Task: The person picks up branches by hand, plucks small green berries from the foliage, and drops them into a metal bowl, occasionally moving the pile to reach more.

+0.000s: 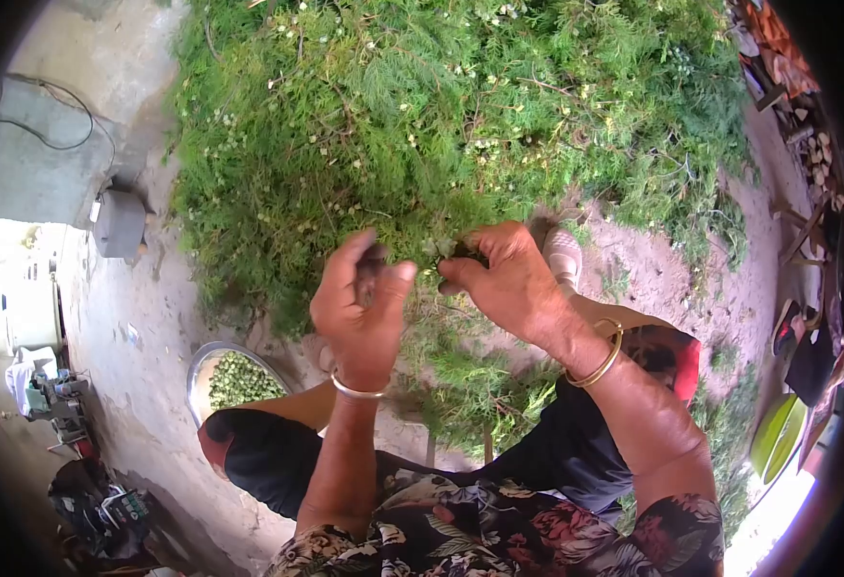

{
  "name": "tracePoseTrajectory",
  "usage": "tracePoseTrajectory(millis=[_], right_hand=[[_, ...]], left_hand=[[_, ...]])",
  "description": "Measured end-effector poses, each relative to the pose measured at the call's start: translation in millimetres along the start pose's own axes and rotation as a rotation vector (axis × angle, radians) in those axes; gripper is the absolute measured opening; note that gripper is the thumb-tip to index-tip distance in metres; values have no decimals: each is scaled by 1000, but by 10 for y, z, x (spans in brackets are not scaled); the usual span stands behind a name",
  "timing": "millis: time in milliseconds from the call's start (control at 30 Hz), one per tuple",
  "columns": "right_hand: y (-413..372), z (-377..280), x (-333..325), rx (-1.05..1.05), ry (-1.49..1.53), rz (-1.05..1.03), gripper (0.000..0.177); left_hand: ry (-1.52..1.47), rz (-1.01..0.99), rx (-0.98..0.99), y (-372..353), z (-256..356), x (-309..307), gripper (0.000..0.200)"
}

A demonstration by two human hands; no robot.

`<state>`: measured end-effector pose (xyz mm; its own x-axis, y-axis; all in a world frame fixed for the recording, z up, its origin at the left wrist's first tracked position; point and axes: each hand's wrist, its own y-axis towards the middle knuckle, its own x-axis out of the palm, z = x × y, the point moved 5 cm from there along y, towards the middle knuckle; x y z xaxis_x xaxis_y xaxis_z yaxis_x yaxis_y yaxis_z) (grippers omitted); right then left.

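A large heap of green conifer branches (422,106) with small pale cones fills the ground ahead. My left hand (362,298), a silver bangle at its wrist, is raised at the heap's near edge with thumb and fingers apart and nothing visible between them. To its right, my right hand (503,274), gold bangles at the wrist, pinches a small green sprig (438,252) between thumb and fingers. The two hands do not touch. A metal-rimmed basin (195,380) of small green cones stands beside my left knee.
Loose green sprigs (479,385) lie between my legs. A grey box-like object (121,223) is at the left, with a cable above it. Farther right are a green round container (780,438) and a pile of wood pieces (819,159).
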<state>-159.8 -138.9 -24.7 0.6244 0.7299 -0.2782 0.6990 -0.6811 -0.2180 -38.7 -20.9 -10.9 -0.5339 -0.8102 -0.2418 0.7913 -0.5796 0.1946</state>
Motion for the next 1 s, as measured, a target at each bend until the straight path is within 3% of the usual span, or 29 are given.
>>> tracePoseTrajectory(millis=[100,200,267,333,367,433,467,533,567,633,667,733,767,800,900,933,1000], right_hand=[[-11,29,47,49,56,-75,15],[-14,49,55,39,-59,-110,12],[-24,47,42,21,-125,-124,12],[-28,-4,29,38,-85,-204,14],[-35,-57,10,40,-86,-212,14],[-44,-111,-5,136,200,-225,16],[-41,-69,18,139,201,-235,16],[-45,-14,-16,-40,-125,-143,18],[-106,26,-55,-31,-124,-153,18],[-428,-83,101,-549,-432,-551,22],[-506,-41,189,-536,-423,-562,22],[-692,228,536,-252,-660,-955,10],[-706,232,597,-242,-650,-967,10],[-723,234,637,-224,-684,-1004,9],[-760,235,695,-194,-727,-1044,9],[-771,237,709,-195,-743,-1039,9],[-801,276,749,-162,-799,-1065,10]], left_hand=[[-66,-449,88,72,83,191,29],[-25,-545,252,131,63,294,29],[2,-534,253,132,112,305,22],[-118,-521,-242,134,-50,281,16],[-117,-516,-248,136,-92,270,16],[-742,-470,-566,119,-333,313,21],[-1057,-427,-716,104,-463,339,24],[-1176,-439,-749,137,-767,293,27],[-1198,-394,-748,159,-909,233,27],[-1245,-380,-764,174,-1312,66,29],[-1244,-369,-782,150,-1455,4,29],[-1198,-213,-930,60,-1753,-101,26],[-1052,-88,-997,14,-1924,-140,24],[-1048,-83,-1014,-36,-2088,-117,24],[-514,-114,-959,-203,-2556,-14,14],[-514,-116,-975,-272,-2645,102,14],[-69,-329,-762,-323,-2842,314,18]])
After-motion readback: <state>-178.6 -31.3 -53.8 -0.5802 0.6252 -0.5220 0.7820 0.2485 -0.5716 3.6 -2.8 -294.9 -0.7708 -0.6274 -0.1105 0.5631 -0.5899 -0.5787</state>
